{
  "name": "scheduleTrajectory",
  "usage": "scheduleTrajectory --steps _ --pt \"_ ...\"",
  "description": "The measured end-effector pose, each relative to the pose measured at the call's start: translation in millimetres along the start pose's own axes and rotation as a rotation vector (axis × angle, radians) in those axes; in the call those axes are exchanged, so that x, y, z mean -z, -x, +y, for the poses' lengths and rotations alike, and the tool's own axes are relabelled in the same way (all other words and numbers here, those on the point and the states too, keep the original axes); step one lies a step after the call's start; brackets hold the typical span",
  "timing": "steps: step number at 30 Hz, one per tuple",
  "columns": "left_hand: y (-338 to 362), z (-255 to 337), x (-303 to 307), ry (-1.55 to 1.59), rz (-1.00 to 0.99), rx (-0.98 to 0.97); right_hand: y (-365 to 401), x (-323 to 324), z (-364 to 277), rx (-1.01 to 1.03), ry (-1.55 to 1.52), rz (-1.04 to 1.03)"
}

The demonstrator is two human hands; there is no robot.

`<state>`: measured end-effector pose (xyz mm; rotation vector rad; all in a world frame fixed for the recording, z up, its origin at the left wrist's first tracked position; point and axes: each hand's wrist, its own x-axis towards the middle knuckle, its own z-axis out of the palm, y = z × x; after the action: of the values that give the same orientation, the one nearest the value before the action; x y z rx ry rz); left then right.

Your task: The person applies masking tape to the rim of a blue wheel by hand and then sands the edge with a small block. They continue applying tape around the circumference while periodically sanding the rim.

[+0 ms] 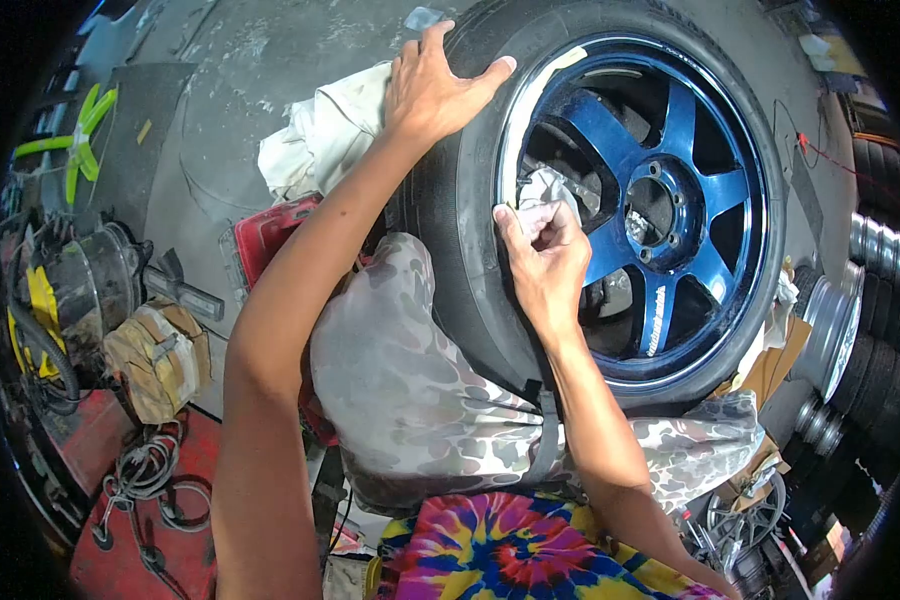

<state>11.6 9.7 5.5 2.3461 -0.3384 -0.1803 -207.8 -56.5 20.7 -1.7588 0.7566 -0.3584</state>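
A tyre (470, 260) on a blue spoked wheel rim (610, 150) stands against my legs. Pale tape (515, 140) runs along the upper left edge of the rim. My left hand (437, 90) rests on the tyre's tread and sidewall with fingers spread, holding nothing. At the rim's left edge, my right hand (550, 260) pinches a crumpled white cloth (547, 188), thumb near the lower end of the tape. Part of that cloth is hidden behind the fingers.
Left of the tyre lie a white cloth (320, 140) and a red case (270, 235). A taped box (157, 362), a coiled cable (150, 470) and a green star-shaped object (83, 140) are further left. Silver rims (832, 330) and stacked tyres (875, 385) stand right.
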Motion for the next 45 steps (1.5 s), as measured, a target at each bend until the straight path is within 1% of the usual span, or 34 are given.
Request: scheduleTrajectory --steps 2,4,5,6,8,10,12,14,15,16,18,19,20,22,23,24,25,26,28,30,32,33,35,36,38,39,40,42,45 --pt "-1 -2 -3 -0.003 -0.006 -0.008 -6 -5 1 0.024 -0.016 0.035" --pt "-2 -5 -6 0.009 0.014 -0.019 -24 -10 -3 0.075 0.088 0.073" --pt "0 -4 -6 0.008 0.012 -0.019 -34 -14 -9 0.064 0.074 0.096" --pt "1 -2 -6 0.007 0.001 -0.006 -42 -21 -5 0.022 -0.059 0.126" --pt "0 -3 -2 0.006 0.000 0.008 -37 -22 -6 0.019 -0.012 0.138" --pt "-2 -3 -2 0.000 0.003 -0.017 -25 -21 -1 0.015 -0.049 0.136" --pt "-3 -5 -5 0.002 0.012 -0.023 -27 -19 -3 -0.035 -0.045 0.140" --pt "-2 -4 -8 0.004 0.022 -0.034 -50 -24 -14 0.051 0.068 0.165" --pt "-2 -4 -8 0.008 0.018 -0.023 -62 -28 -13 0.071 -0.002 0.185" --pt "-2 -3 -6 0.012 0.015 -0.010 -69 -30 -16 0.035 -0.018 0.190" --pt "1 -1 -1 0.009 0.015 -0.011 -57 -27 -20 0.045 0.127 0.189" --pt "0 -2 -1 0.002 0.007 -0.010 -49 -28 -16 0.100 0.037 0.173" --pt "-1 -3 -2 0.003 0.010 -0.006 -42 -26 -11 0.017 0.042 0.159" --pt "-1 -5 -8 0.010 0.037 -0.023 -49 -24 -4 0.087 0.052 0.153" --pt "3 1 -2 0.008 0.028 -0.024 -57 -25 -15 0.073 0.082 0.182" --pt "5 7 7 0.012 -0.055 0.022 -67 -29 -25 0.063 0.112 0.207" --pt "6 11 13 0.017 -0.134 0.070 -78 -33 -22 0.068 0.019 0.225" --pt "6 8 9 0.018 -0.132 0.072 -82 -34 -19 0.095 0.018 0.227" --pt "0 0 -3 0.009 0.014 0.011 -65 -28 -16 0.103 0.108 0.186" --pt "0 -1 -3 0.007 0.004 0.018 -40 -16 -6 0.103 0.117 0.075" --pt "-1 -1 -4 -0.003 -0.015 0.021 -13 -4 -1 0.008 0.042 0.016" --pt "0 -1 -6 -0.002 -0.022 0.020 -7 -1 -2 0.003 0.043 0.020" --pt "-1 -3 -8 -0.003 0.006 0.010 1 0 -8 -0.098 -0.100 0.019" --pt "-1 -3 -8 -0.003 0.003 0.006 -2 -1 -8 -0.098 -0.101 0.024" --pt "-1 -3 -6 -0.002 0.001 0.004 -23 -9 -7 0.001 0.045 0.045" --pt "-1 -3 -4 -0.002 0.005 0.003 -38 -13 0 0.095 0.069 0.057" --pt "-1 -1 -1 0.002 -0.012 0.006 -52 -17 -6 0.105 0.102 0.088" --pt "0 -1 2 0.003 -0.027 0.011 -74 -22 -24 0.026 0.087 0.129" --pt "0 -3 -1 0.006 -0.018 -0.012 -84 -26 -13 -0.025 -0.002 0.138"
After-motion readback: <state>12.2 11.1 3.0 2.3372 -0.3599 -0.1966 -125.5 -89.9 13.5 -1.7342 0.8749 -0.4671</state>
